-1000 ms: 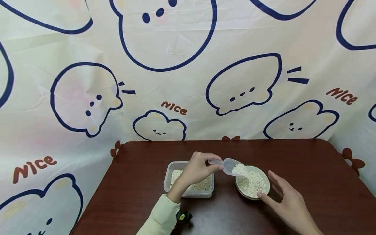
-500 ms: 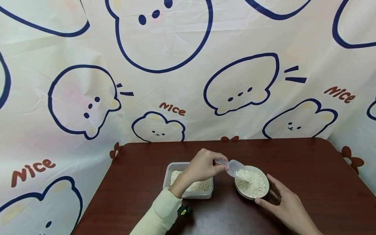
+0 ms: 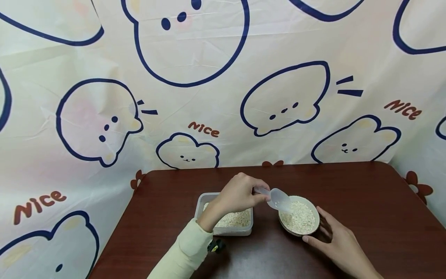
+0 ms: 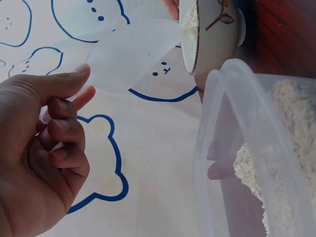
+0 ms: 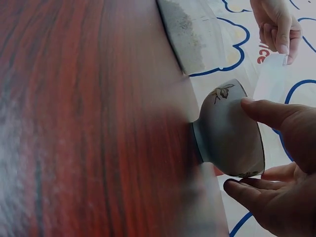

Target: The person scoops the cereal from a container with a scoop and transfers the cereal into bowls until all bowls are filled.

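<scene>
My left hand [image 3: 242, 193] pinches the handle of a translucent plastic scoop [image 3: 280, 199], whose tilted lip hangs over the bowl's left edge. Only a few pale bits show in the scoop. A small bowl [image 5: 229, 133] with a flower pattern and dark rim stands on the table, filled with pale flakes [image 3: 300, 219] that look like oats. Around its right and near side, my right hand [image 3: 339, 238] steadies it with thumb and fingers. Left of the bowl, partly behind my left wrist, a clear plastic container [image 3: 231, 231] holds more flakes [image 4: 279, 192].
The dark red-brown wooden table [image 3: 275, 255] bears all of this. A cartoon-printed cloth [image 3: 216, 100] hangs behind and at its sides. Beneath my left cuff, a small black object [image 3: 216, 246] with a yellow mark is visible.
Flakes have slid out of the scoop into the bowl, leaving the scoop almost bare. My left hand has moved slightly right and up. My right hand stays at the bowl.
</scene>
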Tool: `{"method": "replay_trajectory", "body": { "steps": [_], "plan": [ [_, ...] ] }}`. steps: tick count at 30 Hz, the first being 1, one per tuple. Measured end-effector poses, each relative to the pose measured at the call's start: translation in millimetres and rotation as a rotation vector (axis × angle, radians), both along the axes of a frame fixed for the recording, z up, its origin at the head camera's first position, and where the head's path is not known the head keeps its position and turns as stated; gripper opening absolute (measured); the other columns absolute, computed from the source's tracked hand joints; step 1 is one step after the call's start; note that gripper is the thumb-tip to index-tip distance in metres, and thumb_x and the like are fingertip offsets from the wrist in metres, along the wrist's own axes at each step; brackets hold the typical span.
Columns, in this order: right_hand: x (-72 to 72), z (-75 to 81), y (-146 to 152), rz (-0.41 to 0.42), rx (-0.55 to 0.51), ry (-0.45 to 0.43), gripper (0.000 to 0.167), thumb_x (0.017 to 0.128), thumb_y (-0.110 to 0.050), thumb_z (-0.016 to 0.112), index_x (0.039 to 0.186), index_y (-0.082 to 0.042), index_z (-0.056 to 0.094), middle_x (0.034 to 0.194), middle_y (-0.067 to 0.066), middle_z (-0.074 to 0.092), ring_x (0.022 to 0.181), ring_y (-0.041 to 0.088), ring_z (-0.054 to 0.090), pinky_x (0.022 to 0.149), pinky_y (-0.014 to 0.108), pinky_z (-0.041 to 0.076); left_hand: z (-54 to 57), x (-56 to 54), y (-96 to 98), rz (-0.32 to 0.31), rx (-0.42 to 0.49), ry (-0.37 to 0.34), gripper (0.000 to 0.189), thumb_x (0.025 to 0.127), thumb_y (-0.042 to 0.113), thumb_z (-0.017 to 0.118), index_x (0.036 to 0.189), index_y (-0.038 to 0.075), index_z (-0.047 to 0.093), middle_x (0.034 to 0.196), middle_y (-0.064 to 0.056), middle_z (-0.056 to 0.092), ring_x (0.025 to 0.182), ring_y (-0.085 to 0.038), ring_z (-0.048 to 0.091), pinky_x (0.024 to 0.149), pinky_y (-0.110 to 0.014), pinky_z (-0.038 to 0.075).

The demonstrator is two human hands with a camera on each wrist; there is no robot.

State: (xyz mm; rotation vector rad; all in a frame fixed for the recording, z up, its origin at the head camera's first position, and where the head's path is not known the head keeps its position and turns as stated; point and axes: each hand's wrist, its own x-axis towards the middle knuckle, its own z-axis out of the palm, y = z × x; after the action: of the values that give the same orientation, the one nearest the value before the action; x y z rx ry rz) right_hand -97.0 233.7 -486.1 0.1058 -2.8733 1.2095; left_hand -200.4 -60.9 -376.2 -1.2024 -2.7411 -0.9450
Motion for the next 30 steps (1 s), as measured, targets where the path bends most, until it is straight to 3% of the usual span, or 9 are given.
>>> {"method": "replay_trajectory", "body": {
  "steps": [6,11,22,25,30],
  "plan": [
    [0.4,0.6,0,-0.008,0.021,0.0,0.112,0.082,-0.053,0.092,0.162,0.004,0.038,0.158,0.036,0.047,0.127,0.047,0.069,0.094,0.046,0.061,0.3,0.2,-4.5,-0.006,0.026,-0.003,0.016,0.096,0.019,0.084,0.108,0.01,0.084,0.093,0.0,0.082,0.056,0.003,0.044,0.056,-0.016,0.036],
    [0.0,3.6,0,-0.02,0.095,0.032,0.11,0.083,-0.056,0.09,0.161,0.004,0.04,0.157,0.036,0.049,0.135,0.053,0.06,0.101,0.064,0.054,-0.9,0.5,-12.9,0.0,0.084,-0.023,0.014,0.096,0.02,0.083,0.108,0.011,0.083,0.091,0.001,0.081,0.055,0.003,0.04,0.055,-0.016,0.034],
    [-0.2,17.1,-2,-0.057,0.114,0.049,0.104,0.085,-0.058,0.087,0.16,0.001,0.043,0.16,0.031,0.049,0.142,0.055,0.05,0.102,0.073,0.049,-9.5,3.4,-37.2,0.08,0.27,-0.139,0.011,0.095,0.017,0.084,0.105,0.012,0.083,0.072,0.003,0.067,0.053,0.0,0.038,0.053,-0.02,0.034],
    [0.7,20.6,-7,-0.065,0.105,0.072,0.102,0.085,-0.056,0.088,0.159,-0.001,0.045,0.159,0.029,0.051,0.142,0.053,0.052,0.103,0.071,0.049,-14.1,5.5,-44.3,0.107,0.307,-0.159,0.012,0.096,0.017,0.083,0.106,0.012,0.083,0.069,0.002,0.066,0.053,-0.001,0.039,0.053,-0.02,0.036],
    [0.6,24.5,-17,-0.058,0.067,0.144,0.095,0.084,-0.045,0.093,0.156,-0.001,0.05,0.155,0.025,0.056,0.137,0.048,0.061,0.101,0.058,0.055,-24.5,8.6,-60.4,0.161,0.341,-0.173,0.011,0.095,0.016,0.083,0.106,0.013,0.083,0.083,0.001,0.078,0.057,-0.001,0.052,0.056,-0.02,0.043]
  ]
}}
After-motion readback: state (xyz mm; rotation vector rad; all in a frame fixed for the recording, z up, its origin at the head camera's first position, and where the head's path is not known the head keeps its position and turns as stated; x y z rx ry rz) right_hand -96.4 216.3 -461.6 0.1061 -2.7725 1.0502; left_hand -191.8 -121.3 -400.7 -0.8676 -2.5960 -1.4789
